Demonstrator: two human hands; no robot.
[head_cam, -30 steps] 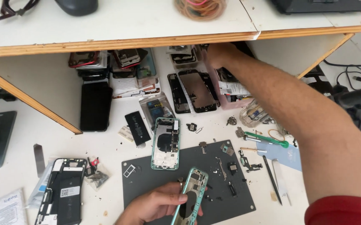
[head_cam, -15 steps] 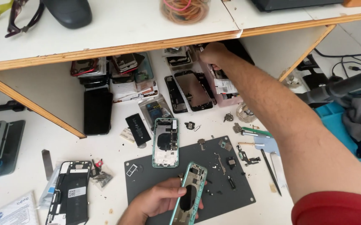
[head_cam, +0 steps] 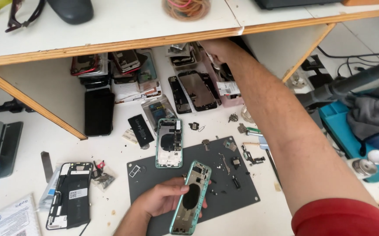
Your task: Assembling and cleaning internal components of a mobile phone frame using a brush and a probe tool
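The left hand (head_cam: 163,199) is closed around the green phone frame (head_cam: 192,196), gripping it along its left side near the front edge of the counter (head_cam: 110,153), over the near part of the dark grey work mat (head_cam: 242,192); the frame is tilted with its open inside facing up, likely so that the parts inside stay in view and nothing drops out. The right hand (head_cam: 215,51) reaches far back under the white shelf (head_cam: 124,22), to the pink tray (head_cam: 226,87) of loose parts at the counter's rear; its fingers are partly hidden by the shelf edge, so whether they are closed on anything cannot be told. A second green phone frame (head_cam: 169,143) lies flat at the mat's far left corner, beside a black battery (head_cam: 140,130). Small screws and brackets are scattered over the mat, seemingly kept there so that they stay together. A phone with its back removed (head_cam: 69,194) lies toward the front left of the counter, bearing a white rectangular label on its black battery. At the front left corner sits a white paper packet (head_cam: 17,216) with a round blue mark. Farther back, a clear plastic packet with a blue-and-black insert (head_cam: 156,109) lies next to a dark phone screen (head_cam: 98,111), with a stack of old phones (head_cam: 110,65) behind it.
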